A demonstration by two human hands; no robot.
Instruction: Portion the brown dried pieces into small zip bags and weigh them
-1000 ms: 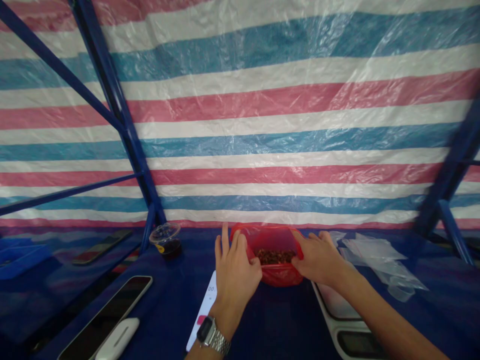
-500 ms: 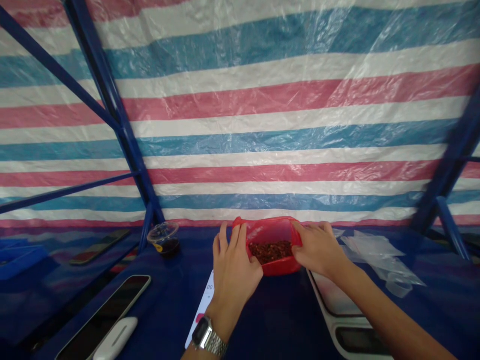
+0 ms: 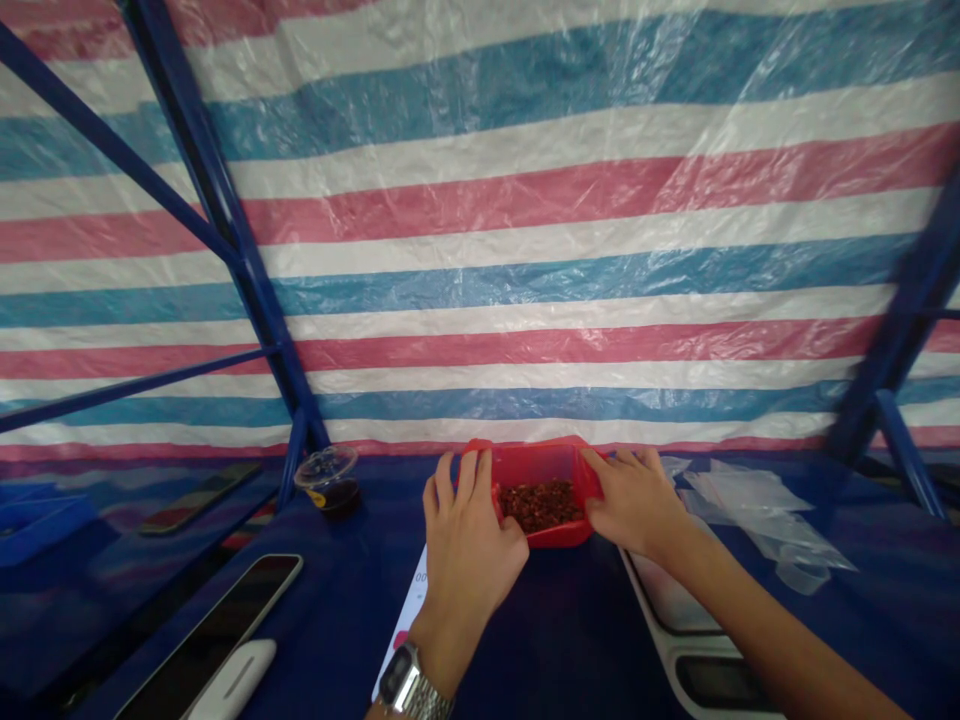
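We steady the red tub [image 3: 537,456] of brown bits [image 3: 541,503], left hand [image 3: 466,540] and right hand [image 3: 636,500] each clasping a side; moving it calls for keeping level.

Single view recorded, from a camera worn on the person's head. It faced forward and slightly down at a striped tarpaulin wall [image 3: 525,250] filling the upper two thirds. The blue table [image 3: 570,640] ran close along the bottom. The left hand [image 3: 465,540] and right hand [image 3: 637,505] held a red container [image 3: 536,465] near, lower centre.
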